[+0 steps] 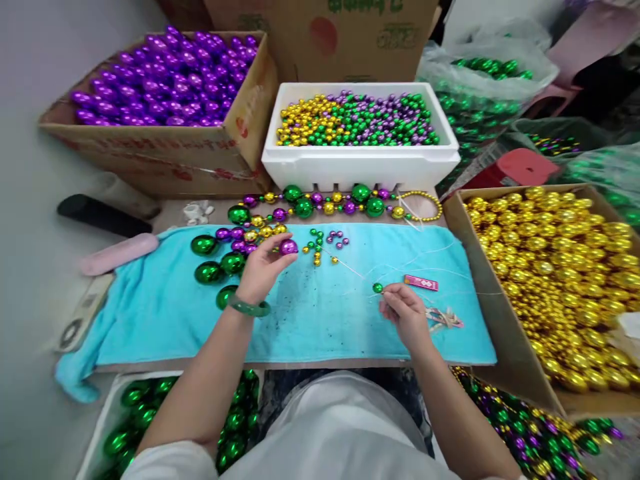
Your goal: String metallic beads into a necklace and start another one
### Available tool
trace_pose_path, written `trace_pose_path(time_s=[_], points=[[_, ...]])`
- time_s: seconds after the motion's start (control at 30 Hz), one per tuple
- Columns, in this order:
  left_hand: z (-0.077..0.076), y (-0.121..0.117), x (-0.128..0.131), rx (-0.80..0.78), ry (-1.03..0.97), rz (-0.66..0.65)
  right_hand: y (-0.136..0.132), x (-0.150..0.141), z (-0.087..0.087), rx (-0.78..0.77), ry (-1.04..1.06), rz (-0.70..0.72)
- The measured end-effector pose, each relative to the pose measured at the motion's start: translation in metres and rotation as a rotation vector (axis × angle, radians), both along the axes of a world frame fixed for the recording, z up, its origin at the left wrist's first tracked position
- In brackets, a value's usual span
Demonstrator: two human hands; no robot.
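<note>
My left hand [260, 270] pinches a shiny purple bead [289, 247] above the turquoise towel [310, 320]. Closed at the right, my right hand [404, 311] has a small green bead [377, 288] at its fingertips; a thin thread or needle there is too fine to make out fully. Small green beads [314, 243], small purple beads [337, 239] and a few gold ones lie between the hands. Large green balls [207, 272] and medium purple and gold beads sit left of my left hand. Pale thread [425, 270] trails across the towel near a small pink packet [421, 283].
A strung bead garland [327, 205] runs along the back. Behind stand a white foam box [360, 163] of small beads and a carton [165, 153] of purple balls. A carton [500, 320] of gold beads borders the right. Scissors [444, 319] lie by my right wrist.
</note>
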State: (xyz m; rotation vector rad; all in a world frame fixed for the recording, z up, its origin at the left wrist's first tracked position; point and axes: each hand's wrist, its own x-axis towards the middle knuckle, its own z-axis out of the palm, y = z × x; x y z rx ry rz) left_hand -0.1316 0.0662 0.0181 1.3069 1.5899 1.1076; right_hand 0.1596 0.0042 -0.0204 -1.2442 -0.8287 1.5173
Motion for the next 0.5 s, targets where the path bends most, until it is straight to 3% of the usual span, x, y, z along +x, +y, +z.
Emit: trace_pose_path(time_s=[0.07,0.17,0.5], points=[[0.005,-0.002,0.01,-0.075,-0.353,0.006,-0.002,0.0,0.004,0.047,-0.041,0.022],[0.008,-0.005,0.022,-0.12,-0.581,0.018,-0.003,-0.003,0.011,0.122,-0.097,0.04],[0.005,-0.008,0.028,-0.08,-0.654,0.026,-0.004,-0.007,0.018,0.161,-0.207,0.032]])
